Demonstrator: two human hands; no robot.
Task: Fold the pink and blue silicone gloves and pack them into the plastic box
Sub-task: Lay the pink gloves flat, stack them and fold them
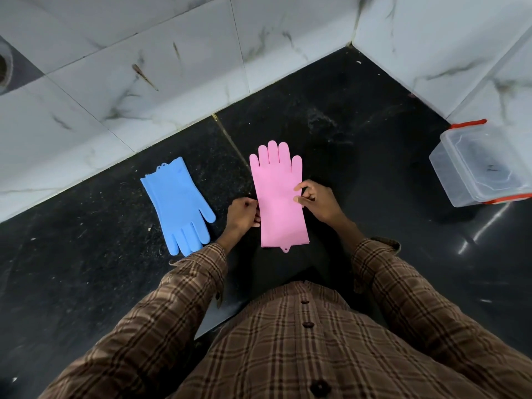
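Note:
A pink silicone glove (277, 194) lies flat on the black counter, fingers pointing away from me, cuff toward me. My left hand (241, 216) pinches its left edge near the middle. My right hand (316, 201) pinches its right edge with thumb and fingers. A blue silicone glove (180, 205) lies flat to the left, fingers pointing toward me, touched by neither hand. The clear plastic box (463, 182) with red clips stands open at the far right, nothing visible inside.
The black stone counter (359, 145) meets white marble wall tiles (144, 82) at the back and right, forming a corner. My brown checked shirt and sleeves (288, 341) fill the lower frame. A drain or round fitting shows at the far left edge.

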